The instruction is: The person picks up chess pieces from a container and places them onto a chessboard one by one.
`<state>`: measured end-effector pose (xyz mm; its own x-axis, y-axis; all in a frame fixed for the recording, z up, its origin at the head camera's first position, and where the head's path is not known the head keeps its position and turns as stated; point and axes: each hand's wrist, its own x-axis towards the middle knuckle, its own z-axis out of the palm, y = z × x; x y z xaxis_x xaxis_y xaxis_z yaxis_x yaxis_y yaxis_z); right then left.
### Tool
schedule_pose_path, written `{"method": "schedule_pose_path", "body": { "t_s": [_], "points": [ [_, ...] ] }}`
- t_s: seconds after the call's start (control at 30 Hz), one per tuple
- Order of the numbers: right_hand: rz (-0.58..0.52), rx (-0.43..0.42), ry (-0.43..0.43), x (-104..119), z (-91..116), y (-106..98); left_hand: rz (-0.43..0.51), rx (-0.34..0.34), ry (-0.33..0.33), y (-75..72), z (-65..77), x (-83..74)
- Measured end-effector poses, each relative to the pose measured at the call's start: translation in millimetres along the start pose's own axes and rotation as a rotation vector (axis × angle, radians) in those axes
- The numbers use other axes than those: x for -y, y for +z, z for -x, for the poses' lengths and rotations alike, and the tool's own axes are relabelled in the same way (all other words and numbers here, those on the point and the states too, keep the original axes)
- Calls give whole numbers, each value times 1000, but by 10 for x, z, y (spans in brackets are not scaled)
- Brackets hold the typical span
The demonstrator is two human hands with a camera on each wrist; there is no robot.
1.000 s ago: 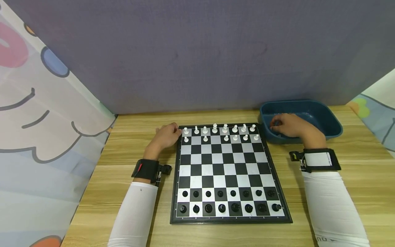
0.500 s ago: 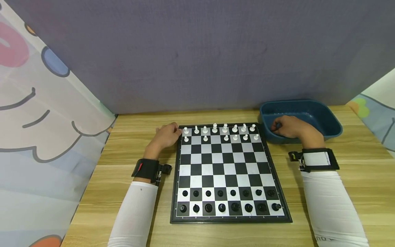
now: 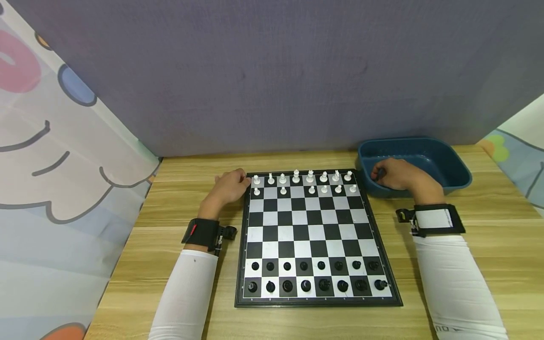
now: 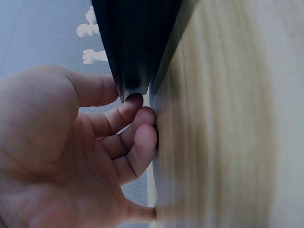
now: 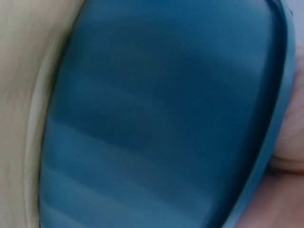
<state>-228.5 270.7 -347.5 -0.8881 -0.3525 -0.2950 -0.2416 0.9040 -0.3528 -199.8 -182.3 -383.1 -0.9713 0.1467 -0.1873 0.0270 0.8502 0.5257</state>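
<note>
A black-and-white chessboard lies on the wooden table. White chess pieces fill its far row, and white pawns stand before them with two bare squares between. Black chess pieces line the two near rows. My left hand pinches the board's far left corner; in the left wrist view its thumb is on top and a fingertip underneath. My right hand reaches into the blue plastic bin with fingers bent; I cannot tell whether they hold anything. The bin's wall fills most of the right wrist view.
A grey padded panel rises along the table's far edge, behind the board and bin. Cartoon-printed sheets hang at both sides. The wooden tabletop shows left of the board and right of it.
My right hand shifts only slightly inside the bin, its wrist drifting a little left. The left hand and the chess pieces stay where they were.
</note>
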Motion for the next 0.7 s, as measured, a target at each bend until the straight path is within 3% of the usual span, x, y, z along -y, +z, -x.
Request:
{"method": "schedule_pose_path", "body": {
  "t_s": [0.7],
  "points": [
    [-42,-14,34,5,-25,27,-1,3,4,0,0,8]
  ]
}}
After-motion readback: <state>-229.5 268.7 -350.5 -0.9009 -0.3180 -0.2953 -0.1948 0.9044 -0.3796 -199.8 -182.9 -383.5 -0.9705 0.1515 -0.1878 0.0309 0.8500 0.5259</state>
